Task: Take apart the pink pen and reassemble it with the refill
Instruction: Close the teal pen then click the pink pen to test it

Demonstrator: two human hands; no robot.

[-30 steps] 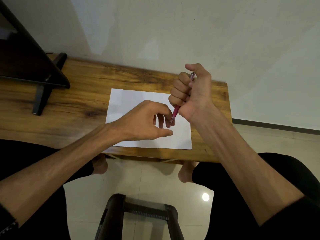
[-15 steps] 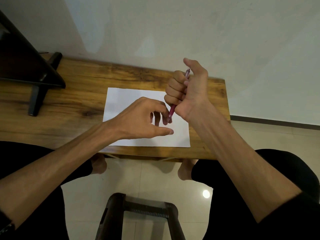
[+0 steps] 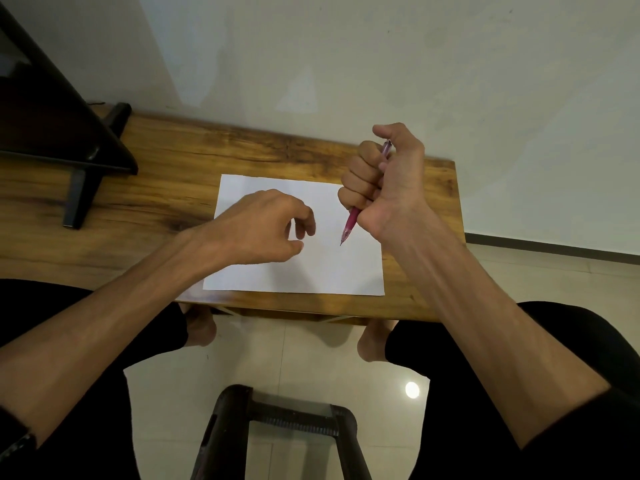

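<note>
The pink pen (image 3: 350,225) is gripped in the fist of my right hand (image 3: 384,188), above the right half of the white sheet of paper (image 3: 322,268). Its tip points down and toward me, and its top end sticks out beside my thumb. My left hand (image 3: 263,230) hovers over the left middle of the sheet, a short way left of the pen tip and apart from it. Its fingers are curled with thumb and fingertips close together; I cannot see anything held in them.
The sheet lies on a small wooden table (image 3: 166,202) against a pale wall. A black stand (image 3: 83,157) sits on the table's left end. A dark stool frame (image 3: 277,420) stands on the tiled floor near my legs.
My left hand has let go of the pen tip and drawn away to the left. The whole tip of the pen now shows below my right fist.
</note>
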